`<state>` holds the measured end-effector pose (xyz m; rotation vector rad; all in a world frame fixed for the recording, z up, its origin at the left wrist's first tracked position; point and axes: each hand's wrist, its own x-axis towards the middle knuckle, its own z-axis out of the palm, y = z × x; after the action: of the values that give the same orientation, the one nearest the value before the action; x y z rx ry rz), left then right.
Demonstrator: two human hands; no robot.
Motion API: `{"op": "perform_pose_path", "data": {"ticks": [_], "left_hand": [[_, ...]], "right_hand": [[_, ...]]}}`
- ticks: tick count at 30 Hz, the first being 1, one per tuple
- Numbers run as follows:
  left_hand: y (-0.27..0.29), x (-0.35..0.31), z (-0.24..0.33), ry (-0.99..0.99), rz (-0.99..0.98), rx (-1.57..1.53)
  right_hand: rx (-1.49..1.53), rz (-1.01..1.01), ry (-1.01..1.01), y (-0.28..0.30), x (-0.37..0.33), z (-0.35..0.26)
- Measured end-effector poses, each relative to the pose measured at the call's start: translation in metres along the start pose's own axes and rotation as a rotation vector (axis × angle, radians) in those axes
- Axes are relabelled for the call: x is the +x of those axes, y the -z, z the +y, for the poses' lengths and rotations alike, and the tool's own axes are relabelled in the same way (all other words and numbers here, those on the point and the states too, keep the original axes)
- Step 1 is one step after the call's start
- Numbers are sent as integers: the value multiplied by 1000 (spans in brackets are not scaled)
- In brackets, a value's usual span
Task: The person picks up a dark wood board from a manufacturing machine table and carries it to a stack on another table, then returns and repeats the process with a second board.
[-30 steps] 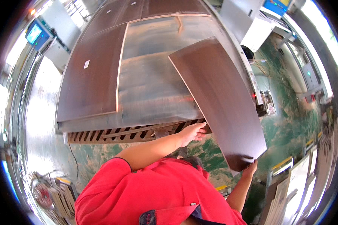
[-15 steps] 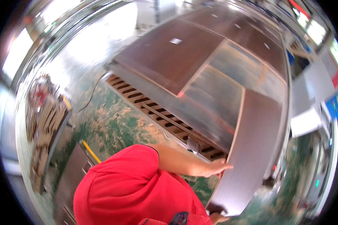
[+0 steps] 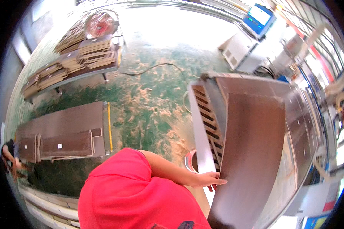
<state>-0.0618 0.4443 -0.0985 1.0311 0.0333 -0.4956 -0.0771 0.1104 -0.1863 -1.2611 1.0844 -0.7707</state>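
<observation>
A long brown wooden board (image 3: 252, 152) slants up in front of me on my right, above the work table. My left hand (image 3: 213, 180) holds its near left edge, the thumb on the top face and the fingers curled below. My right hand is out of view past the lower edge. Beneath the board shows the table's slotted brown side (image 3: 207, 114) with its pale rim. Further brown panels (image 3: 299, 120) lie on the table beyond the board.
On the left, brown panels (image 3: 65, 122) lie stacked beside a yellow strip (image 3: 109, 128). Another person's arm (image 3: 11, 158) shows there. Behind stands a low table of cut pieces (image 3: 97, 55). A cable (image 3: 153, 68) crosses the dusty green floor. A round container (image 3: 191, 160) sits near my forearm.
My view has swung left, bringing the stacked panels and the other person into sight. The board has lifted and turned with my left hand still on its edge. My right hand has left the view.
</observation>
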Motion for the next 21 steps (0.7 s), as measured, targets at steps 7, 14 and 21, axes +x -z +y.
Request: {"op": "perform_pose_path", "data": {"ticks": [7, 14, 21], "left_hand": [[161, -86, 25, -290, 430, -200], [259, -186, 33, -506, 1020, -426], [339, -259, 52, -606, 1687, -548]], "right_hand": [[-6, -360, 58, -135, -128, -4], [-184, -1107, -157, -251, -346, -18], [-523, -1536, -563, -358, -478, 97]]}}
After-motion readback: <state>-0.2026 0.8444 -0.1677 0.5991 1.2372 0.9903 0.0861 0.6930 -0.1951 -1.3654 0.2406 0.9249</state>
